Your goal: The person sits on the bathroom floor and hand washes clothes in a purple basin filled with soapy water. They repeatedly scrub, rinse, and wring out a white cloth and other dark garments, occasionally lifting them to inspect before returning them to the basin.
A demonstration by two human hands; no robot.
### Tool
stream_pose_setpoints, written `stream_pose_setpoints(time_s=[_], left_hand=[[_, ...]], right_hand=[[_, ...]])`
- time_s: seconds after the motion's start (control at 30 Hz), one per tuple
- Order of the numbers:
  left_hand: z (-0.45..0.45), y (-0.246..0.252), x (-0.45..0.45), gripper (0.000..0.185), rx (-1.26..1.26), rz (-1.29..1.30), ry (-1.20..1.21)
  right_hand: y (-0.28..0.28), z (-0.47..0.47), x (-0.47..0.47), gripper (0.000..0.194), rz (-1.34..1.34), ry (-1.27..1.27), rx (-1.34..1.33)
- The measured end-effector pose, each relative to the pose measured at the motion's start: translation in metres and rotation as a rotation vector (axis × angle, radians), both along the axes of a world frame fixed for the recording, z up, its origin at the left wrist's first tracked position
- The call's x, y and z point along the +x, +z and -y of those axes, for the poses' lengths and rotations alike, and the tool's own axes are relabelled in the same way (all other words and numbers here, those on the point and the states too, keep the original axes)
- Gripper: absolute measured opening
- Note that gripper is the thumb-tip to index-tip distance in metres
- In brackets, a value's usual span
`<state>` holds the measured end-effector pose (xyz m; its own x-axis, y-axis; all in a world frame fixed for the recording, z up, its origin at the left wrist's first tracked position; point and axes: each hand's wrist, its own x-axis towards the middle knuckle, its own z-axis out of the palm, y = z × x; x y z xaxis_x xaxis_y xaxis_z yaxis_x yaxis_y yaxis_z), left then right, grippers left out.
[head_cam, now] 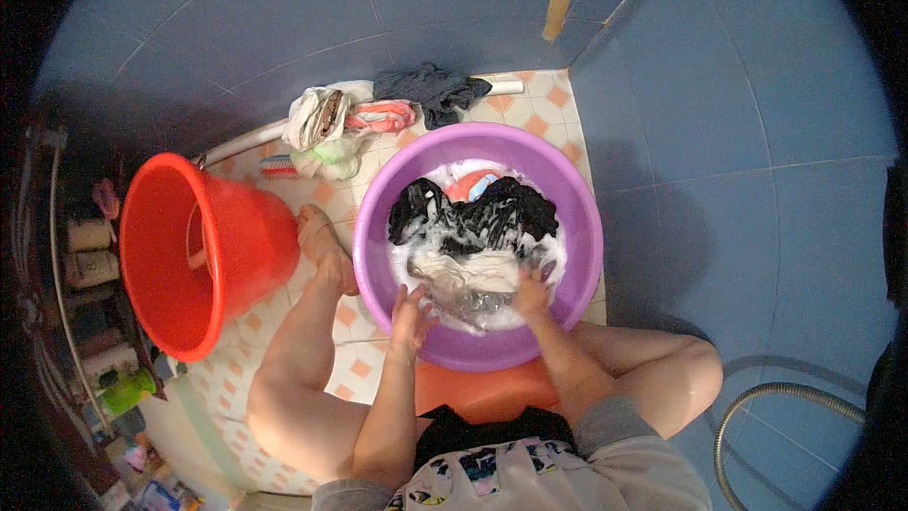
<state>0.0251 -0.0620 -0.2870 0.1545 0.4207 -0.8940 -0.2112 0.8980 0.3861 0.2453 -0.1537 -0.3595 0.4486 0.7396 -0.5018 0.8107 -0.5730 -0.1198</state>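
A round purple plastic basin (479,355) holds soapy water with white suds (408,266) and wet laundry. A black garment (489,209) lies bunched across its far half, and part of a coral-and-blue cloth (472,184) shows behind that. Nearer to me a white cloth (475,271) is partly under water. My left hand (411,319) hovers at the near left inside of the basin, fingers apart, holding nothing. By the white cloth's right end is my right hand (532,294), its fingers partly hidden in suds; whether it grips the fabric is unclear.
A large red bucket (255,234) leans on its side at the left, by my foot. Several garments, including a dark cloth (429,89), lie along the wall near a scrub brush (278,167). Beneath me is an orange-red stool (482,387); a flexible hose (723,419) curves at the right.
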Motion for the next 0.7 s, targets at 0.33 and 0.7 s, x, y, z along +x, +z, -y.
stream_pose_setpoints(time_s=[0.33, 0.7], left_hand=[[0.006, -0.031, -0.007, 0.062, -0.055, 0.792, 0.118], [0.002, 0.024, 0.004, 0.034, 0.004, 0.393, 0.073]], right_hand=[[0.133, -0.022, -0.125, 0.038, -1.431, -0.161, 0.348], [0.049, -0.039, -0.053, 0.04, -0.26, -0.122, 0.228]])
